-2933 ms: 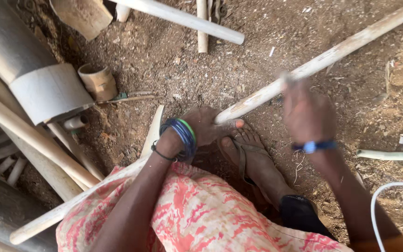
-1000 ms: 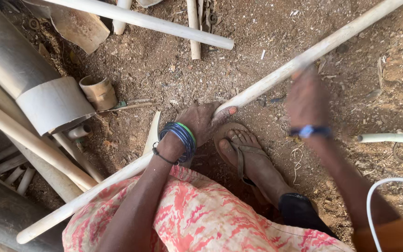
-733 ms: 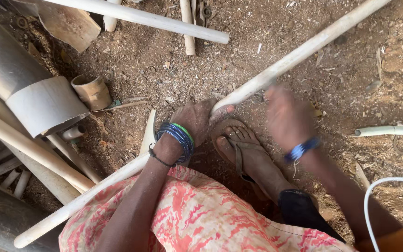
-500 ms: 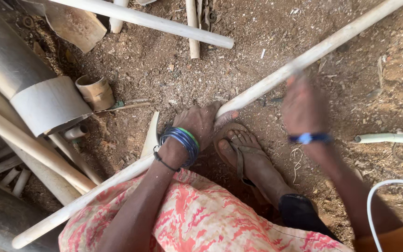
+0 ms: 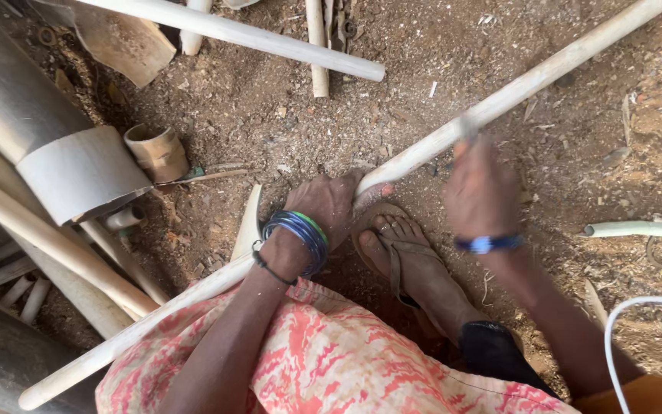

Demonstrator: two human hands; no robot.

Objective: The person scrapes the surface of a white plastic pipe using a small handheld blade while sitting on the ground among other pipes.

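Our left hand [image 5: 331, 207] wrapped around peeled pole [image 5: 499, 100] | our right hand [image 5: 480, 192] blurred, grip unclear, tool indistinct | pole looks mostly bare, shavings [image 5: 392, 46] strewn.

The left hand [image 5: 329, 208] grips a long pole [image 5: 499, 98] that runs from lower left to upper right across the ground. Just right of the grip, a sandalled foot [image 5: 406, 257] lies under the pole. Further right along the pole, the right hand [image 5: 480, 192] rests against it. Left of the grip stands a short tube [image 5: 158, 151], beside a big roll [image 5: 63, 157]. Beyond the grip lies another pole [image 5: 254, 37]. Far right lies a pipe [image 5: 641, 228], with a cable [image 5: 637, 322] nearer.
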